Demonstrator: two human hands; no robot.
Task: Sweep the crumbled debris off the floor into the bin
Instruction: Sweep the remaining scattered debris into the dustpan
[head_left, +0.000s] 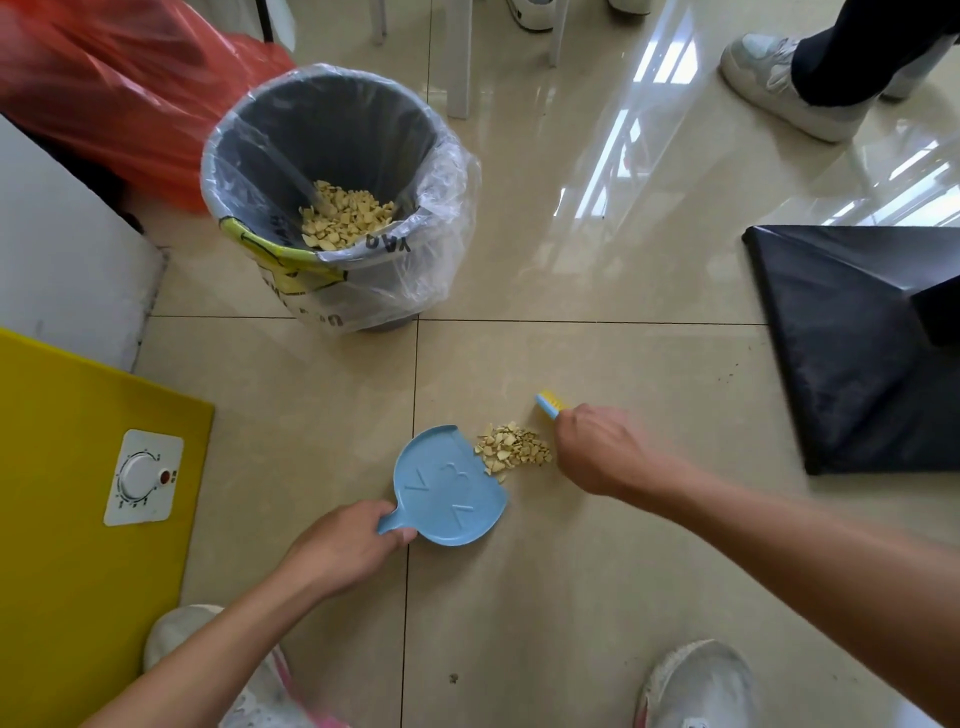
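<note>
**Floor pile waiting at the dustpan's lip**

The person's left hand (353, 545) is gripping the short handle of the flat light-blue plastic dustpan (449, 486), fingers curled round it, and is holding the pan low against the glossy beige tiled floor (571, 571). The right hand (597, 449) is closing tightly round the small brush with a blue handle and yellow bristles (550, 402), whose far end is poking out past the knuckles. The loose pile of pale yellow crumbled debris (511, 449) is lying on the floor between the two, touching the pan's open edge and just beside the right hand. The pan's inside is looking bare.

The step in hand seems to be the sweep onto the pan. The next move is probably calling for the brush to draw the pile leftward while the left hand is keeping the lip pressed flat, so that no bits are slipping under.

Counting: two hands, one dustpan, one brush, and one round grey plastic bin lined with a clear bag (332, 130), standing well beyond the pan. There are two heaps of debris, one on the floor and one already lying in the bin (345, 213). The single pieces are too many to count.
</note>
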